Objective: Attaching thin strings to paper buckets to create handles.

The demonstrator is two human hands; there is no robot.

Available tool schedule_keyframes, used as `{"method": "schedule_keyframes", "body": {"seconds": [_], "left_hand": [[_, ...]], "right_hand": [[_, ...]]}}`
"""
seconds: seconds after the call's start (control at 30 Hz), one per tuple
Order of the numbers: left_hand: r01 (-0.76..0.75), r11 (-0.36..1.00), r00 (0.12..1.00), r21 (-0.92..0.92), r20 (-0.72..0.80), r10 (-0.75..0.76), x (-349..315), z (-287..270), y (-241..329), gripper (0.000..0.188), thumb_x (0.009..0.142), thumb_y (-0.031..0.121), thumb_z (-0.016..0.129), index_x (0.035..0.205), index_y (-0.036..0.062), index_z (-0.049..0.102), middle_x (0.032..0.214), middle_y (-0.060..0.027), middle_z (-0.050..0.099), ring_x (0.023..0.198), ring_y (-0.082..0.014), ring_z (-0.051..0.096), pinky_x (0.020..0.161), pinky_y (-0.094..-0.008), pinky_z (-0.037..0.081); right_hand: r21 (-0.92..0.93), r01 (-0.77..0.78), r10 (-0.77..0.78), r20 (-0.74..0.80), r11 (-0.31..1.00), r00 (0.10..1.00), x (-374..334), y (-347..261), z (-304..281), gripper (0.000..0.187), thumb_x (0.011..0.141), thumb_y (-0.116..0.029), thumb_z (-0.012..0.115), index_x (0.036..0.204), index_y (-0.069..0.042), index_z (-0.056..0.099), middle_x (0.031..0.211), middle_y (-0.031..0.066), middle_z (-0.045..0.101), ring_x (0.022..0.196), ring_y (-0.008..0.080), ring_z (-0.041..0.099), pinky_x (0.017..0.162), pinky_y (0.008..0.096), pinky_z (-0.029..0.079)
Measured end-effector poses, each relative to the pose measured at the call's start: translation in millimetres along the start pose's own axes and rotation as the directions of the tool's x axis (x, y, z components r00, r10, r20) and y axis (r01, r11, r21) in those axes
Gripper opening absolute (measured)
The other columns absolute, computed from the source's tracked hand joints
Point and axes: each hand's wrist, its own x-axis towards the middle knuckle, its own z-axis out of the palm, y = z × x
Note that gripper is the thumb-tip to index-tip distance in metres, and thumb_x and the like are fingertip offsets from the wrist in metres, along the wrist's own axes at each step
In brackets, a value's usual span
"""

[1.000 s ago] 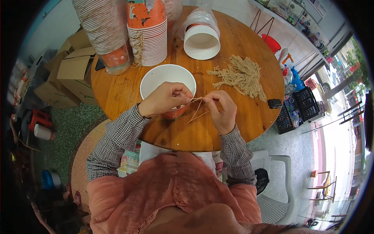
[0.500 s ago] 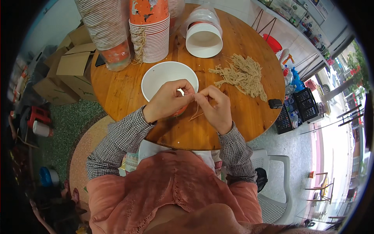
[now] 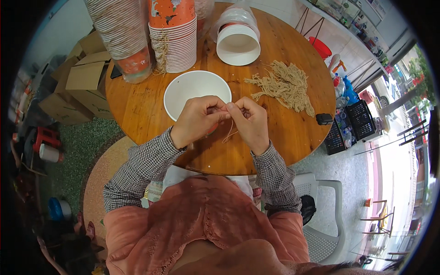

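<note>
A paper bucket [image 3: 185, 89], white inside, stands on the round table in front of me; a bit of its orange outside shows under my hands. At its near right rim my left hand [image 3: 195, 120] and my right hand [image 3: 253, 126] meet, fingertips pinched together. A thin piece of tan twine [image 3: 228, 135] hangs in a loop below the pinch. My right hand grips this twine. The left fingers are closed at the same spot, seemingly on the twine too, though their tips partly hide it. A loose heap of cut twine [image 3: 286, 87] lies to the right.
Tall stacks of orange-and-white paper buckets [image 3: 176, 48] rise at the back left. More buckets [image 3: 238, 45] lie on their side in plastic wrap. A small black device [image 3: 324, 119] sits by the right table edge. Cardboard boxes [image 3: 89, 85] stand left; a white chair [image 3: 330, 215] is at right.
My fingertips have drawn closer together, with the right thumb now pressed up against the left fingers. The twine loop still hangs below. The whole view has shifted slightly.
</note>
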Motion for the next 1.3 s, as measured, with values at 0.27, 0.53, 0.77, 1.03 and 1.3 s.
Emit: {"method": "schedule_keyframes", "body": {"seconds": [0.27,0.53,0.77,1.03,1.3], "left_hand": [[-0.059,0.998,0.998,-0.035,-0.02,0.058,0,2,-5,0.009,0.085,0.006,0.066,0.084,-0.0022,0.063,0.067,0.0007,0.06,0.058,-0.0024,0.05,0.052,-0.0191,0.042],[0.05,0.976,0.999,-0.21,0.007,-0.05,0,-1,-4,0.008,0.089,0.006,0.061,0.089,-0.0021,0.061,0.073,0.0023,0.06,0.064,-0.0008,0.052,0.055,-0.016,0.043],[0.06,0.988,0.998,-0.139,0.008,-0.06,-2,-5,-1,0.007,0.088,0.005,0.06,0.088,-0.0015,0.061,0.074,0.0022,0.06,0.064,-0.0008,0.052,0.056,-0.0158,0.043],[0.106,0.95,0.994,-0.293,0.043,-0.098,-2,-7,-4,0.007,0.088,0.005,0.06,0.088,-0.0021,0.059,0.077,0.0014,0.059,0.066,-0.0018,0.053,0.058,-0.017,0.045],[-0.154,0.976,0.986,0.152,-0.044,0.163,-8,-5,3,0.008,0.085,-0.002,0.062,0.093,-0.001,0.06,0.085,-0.0033,0.062,0.074,-0.0106,0.06,0.064,-0.0226,0.049]], "right_hand": [[0.148,-0.039,0.049,-0.066,0.988,0.997,-6,6,-5,0.017,0.09,-0.014,0.062,0.083,0.001,0.063,0.067,-0.0032,0.055,0.061,0.0018,0.047,0.054,0.0181,0.039],[0.248,-0.074,0.087,-0.042,0.966,0.995,-11,17,5,0.012,0.085,-0.005,0.066,0.095,0.002,0.064,0.083,0.0022,0.065,0.07,0.0038,0.058,0.06,0.0182,0.046],[0.058,0.075,-0.063,-0.193,0.995,0.979,-15,11,18,0.007,0.083,0.0,0.064,0.09,0.0,0.06,0.079,0.0012,0.06,0.068,0.0053,0.056,0.059,0.0197,0.046],[-0.11,0.206,-0.219,-0.129,0.972,0.967,-24,13,23,0.006,0.085,0.001,0.061,0.09,0.002,0.059,0.081,0.0023,0.057,0.069,0.0057,0.052,0.063,0.0194,0.042],[-0.066,0.191,-0.198,-0.129,0.979,0.972,-24,7,19,0.008,0.084,0.001,0.062,0.091,-0.001,0.058,0.083,0.0051,0.057,0.071,0.0089,0.057,0.061,0.0215,0.046]]}}
